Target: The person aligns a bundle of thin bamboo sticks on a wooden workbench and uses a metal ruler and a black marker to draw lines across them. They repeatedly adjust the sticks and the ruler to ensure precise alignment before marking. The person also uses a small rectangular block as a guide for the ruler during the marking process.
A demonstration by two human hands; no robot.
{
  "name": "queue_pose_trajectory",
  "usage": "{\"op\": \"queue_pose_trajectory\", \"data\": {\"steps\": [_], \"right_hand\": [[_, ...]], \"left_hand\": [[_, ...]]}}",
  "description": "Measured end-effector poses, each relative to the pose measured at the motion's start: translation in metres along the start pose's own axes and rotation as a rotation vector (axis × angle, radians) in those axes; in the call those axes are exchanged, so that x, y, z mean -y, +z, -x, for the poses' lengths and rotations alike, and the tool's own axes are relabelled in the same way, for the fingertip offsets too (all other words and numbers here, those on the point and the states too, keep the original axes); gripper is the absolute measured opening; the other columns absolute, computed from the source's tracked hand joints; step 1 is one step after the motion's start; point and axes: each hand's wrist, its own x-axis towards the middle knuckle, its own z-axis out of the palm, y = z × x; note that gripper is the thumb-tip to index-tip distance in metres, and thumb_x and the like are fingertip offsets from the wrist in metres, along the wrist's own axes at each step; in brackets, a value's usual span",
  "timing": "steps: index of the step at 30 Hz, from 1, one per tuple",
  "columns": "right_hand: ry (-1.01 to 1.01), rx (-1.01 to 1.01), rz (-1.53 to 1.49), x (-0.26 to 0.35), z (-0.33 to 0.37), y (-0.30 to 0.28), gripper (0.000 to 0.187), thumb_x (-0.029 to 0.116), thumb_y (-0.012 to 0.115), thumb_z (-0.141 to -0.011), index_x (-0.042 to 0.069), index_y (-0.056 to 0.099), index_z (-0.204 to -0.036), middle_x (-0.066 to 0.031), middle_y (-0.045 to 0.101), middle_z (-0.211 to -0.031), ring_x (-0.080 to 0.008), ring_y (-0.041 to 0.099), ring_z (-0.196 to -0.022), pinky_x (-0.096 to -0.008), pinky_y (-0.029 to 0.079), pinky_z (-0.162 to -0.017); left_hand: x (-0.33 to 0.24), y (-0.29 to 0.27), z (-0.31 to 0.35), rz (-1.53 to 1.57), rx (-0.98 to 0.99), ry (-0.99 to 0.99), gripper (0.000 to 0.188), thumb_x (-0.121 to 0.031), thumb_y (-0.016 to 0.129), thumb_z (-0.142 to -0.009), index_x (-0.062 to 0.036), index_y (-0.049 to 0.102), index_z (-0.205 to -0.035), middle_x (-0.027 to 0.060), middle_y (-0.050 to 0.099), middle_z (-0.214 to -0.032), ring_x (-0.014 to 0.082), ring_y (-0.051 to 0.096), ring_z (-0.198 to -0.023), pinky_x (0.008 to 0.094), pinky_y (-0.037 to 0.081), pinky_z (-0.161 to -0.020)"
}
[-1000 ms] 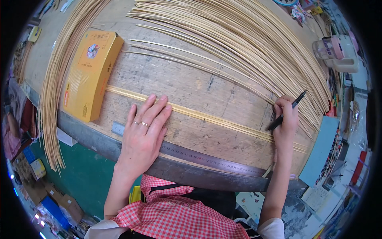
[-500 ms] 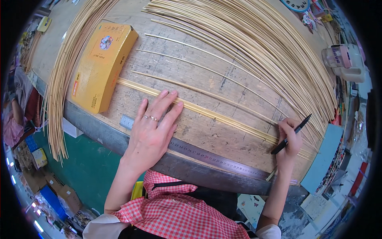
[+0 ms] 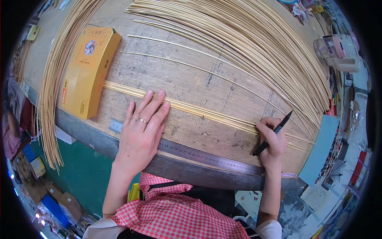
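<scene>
Left hand (image 3: pixel 141 133): flat, fingers spread — pressing the bamboo strips (image 3: pixel 191 109) onto the tabletop (image 3: pixel 187 79)
Right hand (image 3: pixel 272 139): gripping a black marker (image 3: pixel 272 133) — beside the strips

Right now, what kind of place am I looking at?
Probably a craft workshop for bamboo or cane work: heaps of thin pale strips cover a worn wooden workbench, with a steel ruler along its edge.

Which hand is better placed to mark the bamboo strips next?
Right. The right hand holds the black pen at the bundled strips, while the left hand lies flat pinning them.
</scene>
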Motion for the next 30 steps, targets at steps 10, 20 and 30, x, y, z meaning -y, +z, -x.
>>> {"op": "queue_pose_trajectory", "data": {"steps": [10, 20, 30], "right_hand": [[0.039, -0.046, -0.026, -0.001, 0.003, 0.005, 0.042, -0.013, 0.064, -0.065, 0.001, 0.069, -0.104, -0.0161, 0.062, -0.096, -0.0314, 0.063, -0.088, -0.0372, 0.051, -0.075], [-0.135, 0.016, 0.032, 0.025, -0.007, 0.009, 0.032, -0.002, 0.069, -0.078, 0.003, 0.068, -0.11, -0.0204, 0.065, -0.12, -0.0399, 0.064, -0.106, -0.0476, 0.053, -0.09], [-0.131, 0.43, 0.081, 0.064, -0.022, 0.032, 0.049, 0.018, 0.067, -0.089, 0.009, 0.058, -0.137, -0.0158, 0.047, -0.155, -0.0359, 0.042, -0.146, -0.0564, 0.038, -0.114]], "left_hand": [[-0.001, -0.001, 0.0, 0.004, -0.002, -0.001, 0.059, 0.004, 0.066, -0.084, -0.0112, 0.056, -0.14, 0.0086, 0.047, -0.156, 0.0335, 0.041, -0.147, 0.0568, 0.029, -0.119], [-0.001, 0.0, -0.001, -0.032, 0.008, 0.005, 0.058, 0.004, 0.065, -0.084, -0.0112, 0.055, -0.139, 0.0092, 0.045, -0.157, 0.0334, 0.039, -0.148, 0.0568, 0.029, -0.12], [-0.002, -0.001, -0.003, -0.053, 0.033, 0.004, 0.057, 0.004, 0.064, -0.085, -0.0111, 0.053, -0.139, 0.0086, 0.044, -0.158, 0.0329, 0.037, -0.149, 0.0581, 0.028, -0.12]]}}
